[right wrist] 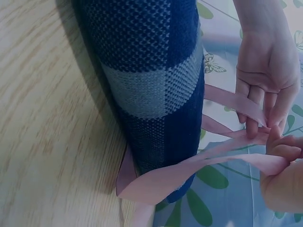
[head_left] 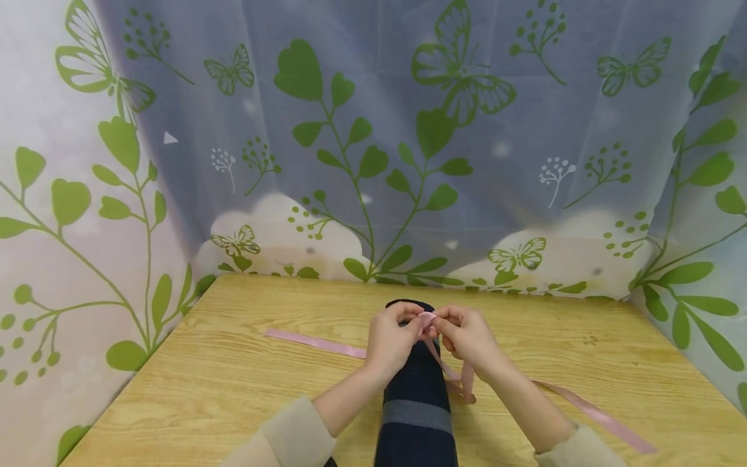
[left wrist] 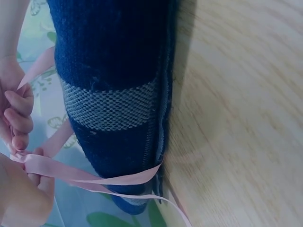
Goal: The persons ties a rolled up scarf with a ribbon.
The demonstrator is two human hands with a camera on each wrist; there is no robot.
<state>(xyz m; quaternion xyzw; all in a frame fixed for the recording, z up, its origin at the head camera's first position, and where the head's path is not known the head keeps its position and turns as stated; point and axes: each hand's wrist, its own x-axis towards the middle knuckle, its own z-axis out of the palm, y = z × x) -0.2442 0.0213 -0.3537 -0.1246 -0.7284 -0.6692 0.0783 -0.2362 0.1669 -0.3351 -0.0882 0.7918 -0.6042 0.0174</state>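
A dark navy knitted roll (head_left: 415, 383) with a grey band lies on the wooden table, its long side pointing away from me. Pink ribbon (right wrist: 161, 182) passes round it near the far end, and strands rise from the roll to the fingers in both wrist views. Above the roll, my left hand (head_left: 390, 340) pinches a small gathered part of the ribbon between thumb and fingers. Facing it, my right hand (head_left: 471, 340) pinches the ribbon at the same spot, fingertips close to the left ones. Fingers partly hide the gathered part.
One ribbon tail (head_left: 318, 344) stretches left over the wooden table (head_left: 233, 395); another ribbon length (head_left: 607, 421) runs to the front right. A looped strand hangs beside the roll, below my right hand. Printed curtain cloth (head_left: 373, 162) with leaves and butterflies encloses the back and sides.
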